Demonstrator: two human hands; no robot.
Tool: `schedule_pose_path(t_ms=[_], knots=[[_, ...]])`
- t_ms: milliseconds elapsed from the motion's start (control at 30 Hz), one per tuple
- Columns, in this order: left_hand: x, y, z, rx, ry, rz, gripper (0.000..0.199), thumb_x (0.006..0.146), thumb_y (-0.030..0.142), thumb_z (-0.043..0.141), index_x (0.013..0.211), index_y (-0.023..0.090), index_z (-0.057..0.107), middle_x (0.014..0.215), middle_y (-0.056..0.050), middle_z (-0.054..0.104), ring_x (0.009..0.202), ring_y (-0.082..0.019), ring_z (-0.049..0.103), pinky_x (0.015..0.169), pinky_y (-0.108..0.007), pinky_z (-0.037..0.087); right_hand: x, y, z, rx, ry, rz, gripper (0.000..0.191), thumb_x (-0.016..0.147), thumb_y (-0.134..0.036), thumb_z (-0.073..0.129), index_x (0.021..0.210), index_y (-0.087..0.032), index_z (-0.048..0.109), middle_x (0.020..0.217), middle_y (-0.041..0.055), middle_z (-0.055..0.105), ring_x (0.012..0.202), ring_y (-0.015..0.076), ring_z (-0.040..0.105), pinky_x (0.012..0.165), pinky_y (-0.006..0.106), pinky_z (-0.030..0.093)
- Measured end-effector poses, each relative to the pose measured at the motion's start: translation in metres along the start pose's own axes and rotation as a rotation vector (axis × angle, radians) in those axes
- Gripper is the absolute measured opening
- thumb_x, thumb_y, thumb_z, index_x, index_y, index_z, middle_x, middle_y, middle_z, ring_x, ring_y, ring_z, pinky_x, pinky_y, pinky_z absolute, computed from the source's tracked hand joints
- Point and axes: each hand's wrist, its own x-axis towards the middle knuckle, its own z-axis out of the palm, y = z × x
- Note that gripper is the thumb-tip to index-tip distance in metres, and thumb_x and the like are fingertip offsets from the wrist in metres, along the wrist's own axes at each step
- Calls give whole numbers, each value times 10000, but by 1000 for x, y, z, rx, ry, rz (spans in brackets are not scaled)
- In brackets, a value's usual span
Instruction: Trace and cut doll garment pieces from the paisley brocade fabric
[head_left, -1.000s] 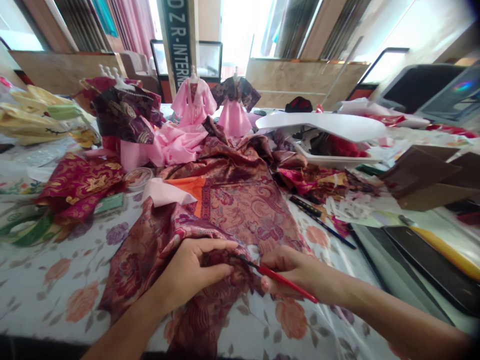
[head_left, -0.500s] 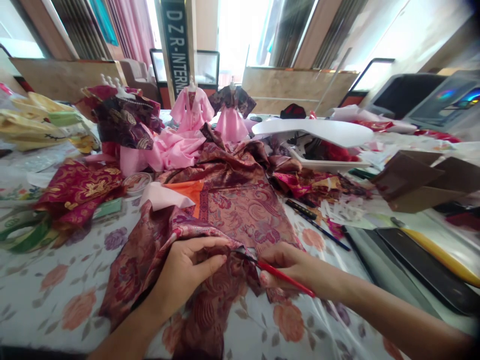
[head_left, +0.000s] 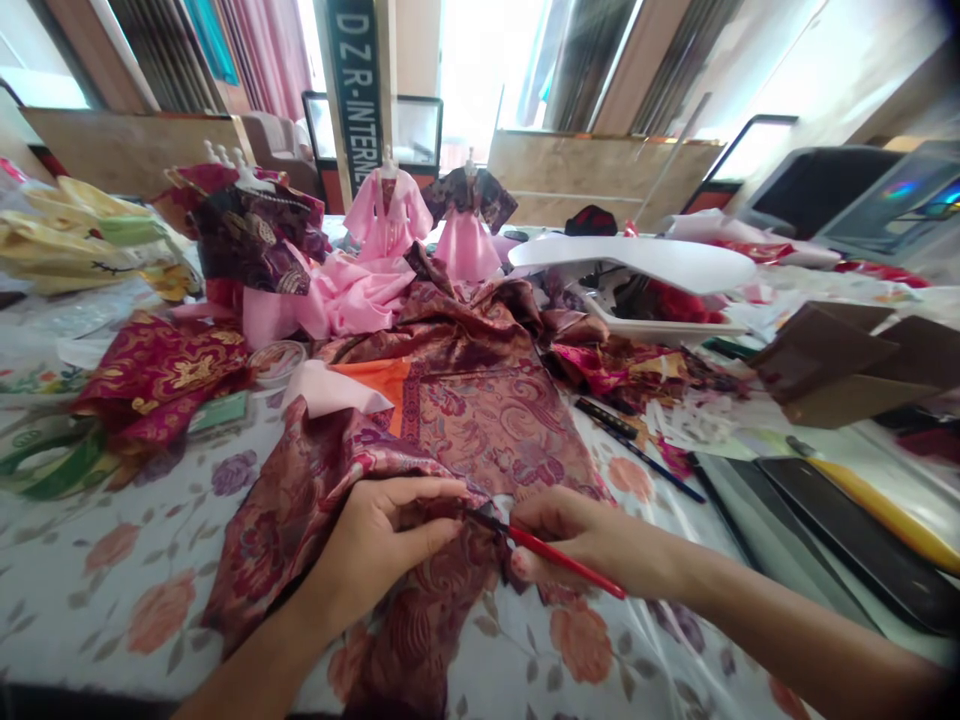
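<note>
- At the near edge of the table, my head feed showed the left hand (head_left: 382, 545) lying over a gathered fold of maroon paisley brocade (head_left: 427, 620), its fingers curled down and clenching the cloth against the thumb.
- The right hand (head_left: 581, 540) was closed in a pinch around a red-handled tool (head_left: 566, 562), just beside the left hand. I could see the tool's dark tip (head_left: 484, 518) meeting the brocade's folded edge, though I could not tell whether it went in.
- The brocade spread up the middle of the flowered tablecloth (head_left: 127, 560), with orange lining (head_left: 375, 385) and pale pink cloth (head_left: 322, 390) showing at its far side.
- Beyond it, I read a heap of pink satin (head_left: 360, 295) below a pink doll gown (head_left: 388, 215) and a dark brocade doll gown (head_left: 247, 240), both on small stands.
- To the left lay magenta-and-gold brocade (head_left: 161, 375); to the right, a white curved board (head_left: 630, 262), brown card pieces (head_left: 825, 365) and a black tablet (head_left: 847, 530).
</note>
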Motion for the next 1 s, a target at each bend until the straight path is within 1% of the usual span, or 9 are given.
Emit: schedule_pose_path(t_ms=[167, 333, 467, 600, 700, 833, 1000], knots=[[1, 1, 0, -5, 2, -12, 271, 713, 155, 725, 981, 191, 741, 957, -18, 750, 887, -176, 693, 815, -234, 539, 2, -1, 2, 44, -17, -40, 485, 748, -590, 639, 614, -158, 466, 501, -78, 325, 437, 41, 277, 400, 187, 203], [0, -1, 0, -11, -2, -5, 284, 721, 151, 719, 1000, 200, 736, 976, -18, 746, 910, -176, 687, 839, -239, 531, 1, 3, 2, 71, -20, -13, 482, 751, -542, 661, 570, -167, 420, 485, -83, 311, 422, 33, 257, 392, 188, 169], [0, -2, -1, 4, -11, 2, 270, 731, 163, 716, 997, 209, 735, 983, -19, 743, 904, -172, 684, 830, -236, 528, -1, 8, 2, 93, 1, 19, 446, 757, -521, 662, 599, -164, 448, 511, -78, 328, 437, 37, 276, 401, 188, 185], [1, -5, -1, -29, -24, 33, 305, 730, 145, 712, 1030, 202, 717, 1020, -28, 733, 950, -178, 672, 871, -249, 513, -1, 8, 3, 81, -2, 3, 456, 756, -523, 665, 593, -166, 433, 518, -75, 323, 447, 41, 287, 409, 190, 198], [1, -7, 0, -46, -23, 15, 365, 721, 134, 714, 1080, 198, 695, 1053, -38, 723, 981, -192, 664, 890, -267, 506, -1, 7, 4, 70, -11, -20, 476, 759, -556, 649, 602, -169, 421, 526, -71, 327, 455, 46, 299, 414, 192, 207], [0, -6, 0, -62, -17, -21, 415, 723, 140, 708, 1131, 204, 669, 1078, -43, 715, 986, -201, 663, 860, -269, 518, 0, 5, 5, 17, 5, -19, 499, 751, -611, 627, 622, -170, 433, 543, -66, 337, 477, 54, 309, 424, 193, 215], [-2, -4, 1, -49, -29, -33, 448, 717, 137, 703, 1154, 222, 656, 1047, -31, 722, 942, -191, 674, 806, -248, 533, 3, 2, 5, -57, 4, -60, 502, 754, -620, 619, 628, -170, 436, 575, -59, 332, 510, 64, 296, 447, 203, 226]])
